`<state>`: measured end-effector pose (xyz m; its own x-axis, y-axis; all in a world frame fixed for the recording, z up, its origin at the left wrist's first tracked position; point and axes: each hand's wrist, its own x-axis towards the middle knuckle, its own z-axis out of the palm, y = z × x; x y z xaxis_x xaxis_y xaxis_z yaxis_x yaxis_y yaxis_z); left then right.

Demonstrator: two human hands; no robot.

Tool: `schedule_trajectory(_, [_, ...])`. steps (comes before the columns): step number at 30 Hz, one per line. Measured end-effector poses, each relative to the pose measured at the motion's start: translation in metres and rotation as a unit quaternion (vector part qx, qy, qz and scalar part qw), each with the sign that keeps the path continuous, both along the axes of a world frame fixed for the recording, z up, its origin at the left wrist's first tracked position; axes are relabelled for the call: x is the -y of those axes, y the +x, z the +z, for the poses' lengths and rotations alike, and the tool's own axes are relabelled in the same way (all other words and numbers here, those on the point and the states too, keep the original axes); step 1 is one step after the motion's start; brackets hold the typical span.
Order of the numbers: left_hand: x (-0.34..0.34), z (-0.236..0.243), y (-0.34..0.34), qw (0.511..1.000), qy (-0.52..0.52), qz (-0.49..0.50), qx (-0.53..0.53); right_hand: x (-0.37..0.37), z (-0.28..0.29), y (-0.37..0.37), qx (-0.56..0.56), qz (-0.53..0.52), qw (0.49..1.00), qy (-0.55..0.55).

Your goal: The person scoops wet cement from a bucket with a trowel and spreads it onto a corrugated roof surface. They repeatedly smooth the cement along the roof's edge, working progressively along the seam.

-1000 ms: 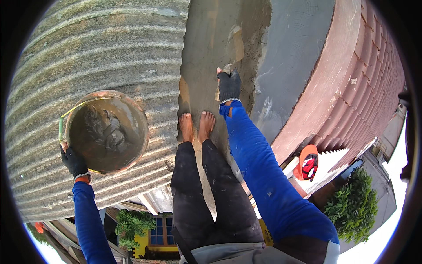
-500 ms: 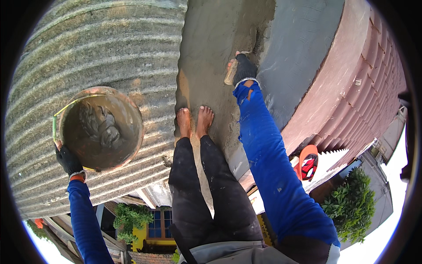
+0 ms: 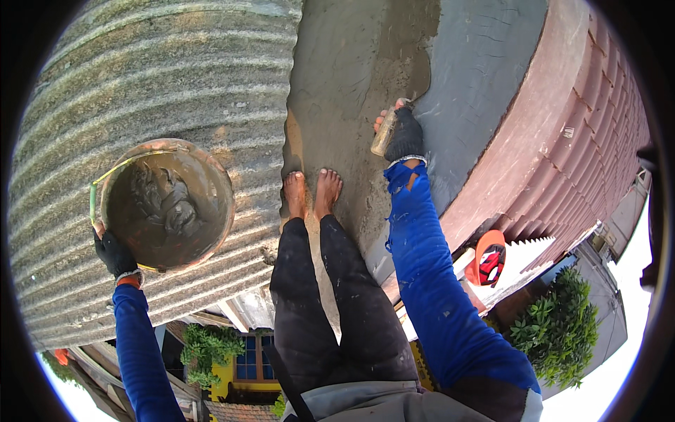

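My left hand [image 3: 112, 250], in a dark fingerless glove, is closed on the bucket's handle [image 3: 93, 204]. The round bucket [image 3: 226, 197] holds wet grey mortar [image 3: 173, 204] and is over the corrugated sheet. My right hand [image 3: 404, 137], also gloved, grips the pale, mortar-smeared handle of a tool [image 3: 383, 135], likely a trowel, whose blade I cannot clearly make out. It is on a wet grey mortar strip [image 3: 334, 77], beside a darker grey coated band [image 3: 478, 70]. My bare feet [image 3: 328, 191] stand on that strip, left of and below the tool.
A corrugated roof sheet [image 3: 140, 77] fills the left side. At the right are a pinkish ledge [image 3: 541, 105] and tiled roof [image 3: 598, 112]. A red cap [image 3: 485, 259] lies near the lower right edge. Beyond the edges are trees [image 3: 555, 327] and a yellow building [image 3: 225, 373] below.
My right hand has moved right with the tool, upward at first and then back down a little. My left hand and the bucket shifted slightly in the picture.
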<state>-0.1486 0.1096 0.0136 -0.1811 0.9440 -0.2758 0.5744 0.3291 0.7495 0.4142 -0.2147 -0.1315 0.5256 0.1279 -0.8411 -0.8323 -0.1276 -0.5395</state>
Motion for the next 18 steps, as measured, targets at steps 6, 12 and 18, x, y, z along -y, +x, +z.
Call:
schedule_trajectory(6, [0.002,0.001,0.002,1.0,-0.005,-0.006,0.004,-0.012,0.025,0.001,0.023,-0.019,1.0,-0.001])
schedule_trajectory(12, [0.003,0.0,0.004,1.0,0.001,-0.005,0.015,-0.042,0.048,-0.014,0.052,-0.043,0.996,-0.066])
schedule_trajectory(18, [0.005,0.001,0.007,0.999,0.014,-0.032,-0.001,-0.046,0.062,-0.041,0.157,0.089,0.971,-0.158])
